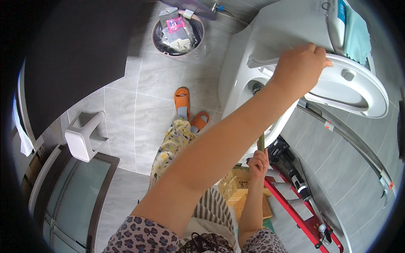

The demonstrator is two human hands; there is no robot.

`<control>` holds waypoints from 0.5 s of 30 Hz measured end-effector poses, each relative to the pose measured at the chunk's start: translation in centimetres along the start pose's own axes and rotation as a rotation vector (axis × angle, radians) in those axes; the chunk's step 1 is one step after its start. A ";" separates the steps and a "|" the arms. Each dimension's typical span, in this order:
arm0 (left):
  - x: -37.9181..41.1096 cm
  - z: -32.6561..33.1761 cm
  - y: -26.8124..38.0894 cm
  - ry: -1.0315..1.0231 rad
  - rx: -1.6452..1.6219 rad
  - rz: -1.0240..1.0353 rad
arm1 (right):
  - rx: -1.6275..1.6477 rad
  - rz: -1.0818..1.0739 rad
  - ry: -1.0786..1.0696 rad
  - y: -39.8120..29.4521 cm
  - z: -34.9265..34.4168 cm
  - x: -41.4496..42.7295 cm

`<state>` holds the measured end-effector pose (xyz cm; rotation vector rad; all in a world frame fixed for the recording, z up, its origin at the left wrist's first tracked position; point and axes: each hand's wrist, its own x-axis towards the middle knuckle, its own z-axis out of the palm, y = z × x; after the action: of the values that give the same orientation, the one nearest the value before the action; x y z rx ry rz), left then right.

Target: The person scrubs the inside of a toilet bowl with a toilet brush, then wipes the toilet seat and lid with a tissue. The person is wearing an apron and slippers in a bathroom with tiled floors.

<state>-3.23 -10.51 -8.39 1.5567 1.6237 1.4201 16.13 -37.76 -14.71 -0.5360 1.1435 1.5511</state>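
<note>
My left hand reaches across to the upper right. Its fingers are at the edge of the raised white toilet seat and lid, gripping the rim. Below it, my right hand is closed around the greenish handle of a toilet brush. The dark bristly brush head shows inside the white toilet bowl; my left forearm covers the middle of the handle and much of the bowl. A light teal cloth hangs at the tank end, by a white and blue package.
A full waste bin with its purple lid up stands beyond the toilet. A white stool is at left. Near my right arm are a red stepladder, a black stick vacuum and cardboard boxes. A curved shower rail runs at right.
</note>
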 end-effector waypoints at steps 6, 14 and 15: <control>0.2 0.2 0.3 -0.003 -0.043 -0.004 | -0.494 -0.143 0.198 -4.9 -2.0 9.1; 0.0 -0.2 -0.4 0.011 -0.018 -0.059 | -2.916 -0.424 0.589 -4.0 6.4 -0.9; 0.0 -0.2 0.0 0.016 -0.026 -0.068 | -3.014 -0.467 0.491 -4.7 7.8 -2.7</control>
<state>-3.39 -10.54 -8.32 1.4649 1.6450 1.4160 23.13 -32.49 -10.91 1.9995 1.6136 -1.0399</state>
